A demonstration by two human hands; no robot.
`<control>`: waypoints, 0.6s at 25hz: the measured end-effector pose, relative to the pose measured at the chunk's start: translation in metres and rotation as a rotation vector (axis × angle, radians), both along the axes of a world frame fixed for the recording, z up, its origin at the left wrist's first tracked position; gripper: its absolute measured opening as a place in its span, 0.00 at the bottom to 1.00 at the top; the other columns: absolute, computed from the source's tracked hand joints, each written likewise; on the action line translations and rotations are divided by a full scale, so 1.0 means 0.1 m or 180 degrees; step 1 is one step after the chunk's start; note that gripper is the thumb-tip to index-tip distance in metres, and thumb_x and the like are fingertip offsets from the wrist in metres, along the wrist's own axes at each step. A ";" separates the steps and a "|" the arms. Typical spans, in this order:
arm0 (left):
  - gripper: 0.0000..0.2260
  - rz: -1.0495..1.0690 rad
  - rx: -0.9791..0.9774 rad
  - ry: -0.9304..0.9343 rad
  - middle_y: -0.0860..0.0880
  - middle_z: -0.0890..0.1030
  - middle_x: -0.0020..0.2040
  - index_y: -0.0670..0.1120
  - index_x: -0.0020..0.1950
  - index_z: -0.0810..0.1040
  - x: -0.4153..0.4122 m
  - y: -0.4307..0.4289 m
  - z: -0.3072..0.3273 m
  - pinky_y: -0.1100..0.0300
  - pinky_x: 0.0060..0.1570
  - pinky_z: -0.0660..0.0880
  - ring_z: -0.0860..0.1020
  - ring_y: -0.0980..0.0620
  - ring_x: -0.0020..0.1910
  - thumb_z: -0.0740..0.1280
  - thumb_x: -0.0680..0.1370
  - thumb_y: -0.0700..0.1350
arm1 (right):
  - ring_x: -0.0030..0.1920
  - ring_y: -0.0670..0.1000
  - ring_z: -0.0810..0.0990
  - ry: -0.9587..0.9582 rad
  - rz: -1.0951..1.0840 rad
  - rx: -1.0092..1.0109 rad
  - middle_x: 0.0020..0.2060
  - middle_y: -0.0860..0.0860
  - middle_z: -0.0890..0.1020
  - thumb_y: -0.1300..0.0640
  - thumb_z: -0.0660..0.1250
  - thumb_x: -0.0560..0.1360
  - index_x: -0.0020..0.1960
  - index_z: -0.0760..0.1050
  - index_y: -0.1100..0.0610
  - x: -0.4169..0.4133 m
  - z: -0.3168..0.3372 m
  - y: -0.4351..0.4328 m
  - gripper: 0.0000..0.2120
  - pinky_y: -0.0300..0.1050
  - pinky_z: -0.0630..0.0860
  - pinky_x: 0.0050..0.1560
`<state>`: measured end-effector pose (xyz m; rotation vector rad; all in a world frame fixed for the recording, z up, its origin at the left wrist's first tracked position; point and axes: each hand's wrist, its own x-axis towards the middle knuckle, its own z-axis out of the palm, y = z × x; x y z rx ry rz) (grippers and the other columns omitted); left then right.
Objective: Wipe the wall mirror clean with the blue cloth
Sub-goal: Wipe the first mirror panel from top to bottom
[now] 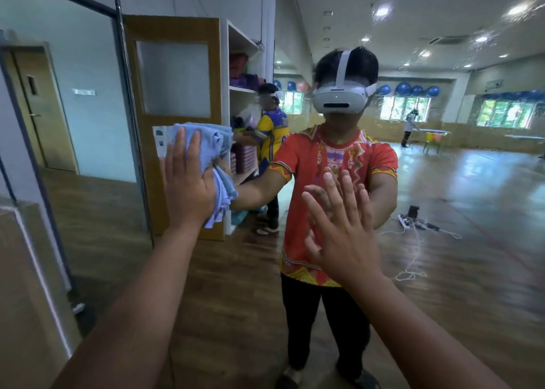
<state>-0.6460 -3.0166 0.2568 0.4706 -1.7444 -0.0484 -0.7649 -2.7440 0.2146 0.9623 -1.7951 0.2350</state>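
The wall mirror (442, 182) fills most of the view and shows my own reflection in an orange shirt with a white headset. Water droplets speckle its upper right part. My left hand (188, 182) presses the bunched blue cloth (219, 152) flat against the glass at the mirror's left side, fingers straight and pointing up. My right hand (342, 229) lies flat on the glass at centre, fingers spread, touching its own reflection and holding nothing.
A dark vertical frame (129, 123) marks the mirror's left seam, with another mirrored panel (73, 108) beyond it. Reflected behind me are a wooden door, white shelves, other people, a wooden floor with a power strip and cables.
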 end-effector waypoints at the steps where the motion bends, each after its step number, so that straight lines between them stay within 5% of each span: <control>1: 0.28 -0.0034 0.0142 0.0119 0.46 0.56 0.82 0.49 0.80 0.57 0.02 -0.05 -0.04 0.50 0.79 0.49 0.55 0.45 0.80 0.57 0.80 0.44 | 0.82 0.64 0.51 -0.0013 -0.0034 0.0046 0.82 0.59 0.56 0.48 0.67 0.72 0.77 0.69 0.50 0.02 -0.03 -0.02 0.33 0.69 0.56 0.77; 5: 0.26 -0.0065 0.0646 0.0410 0.45 0.55 0.82 0.47 0.80 0.59 0.06 -0.12 -0.26 0.41 0.76 0.58 0.56 0.45 0.80 0.56 0.82 0.46 | 0.82 0.64 0.51 -0.0094 -0.0091 0.0188 0.82 0.58 0.55 0.48 0.66 0.72 0.78 0.68 0.50 0.07 -0.18 0.02 0.33 0.68 0.56 0.77; 15: 0.24 0.0075 0.0985 0.0383 0.44 0.55 0.82 0.45 0.80 0.59 0.08 0.01 -0.42 0.48 0.78 0.57 0.56 0.46 0.80 0.58 0.83 0.45 | 0.82 0.65 0.47 -0.0379 -0.0034 0.0238 0.82 0.59 0.52 0.48 0.72 0.69 0.80 0.64 0.49 0.09 -0.45 -0.02 0.41 0.67 0.52 0.79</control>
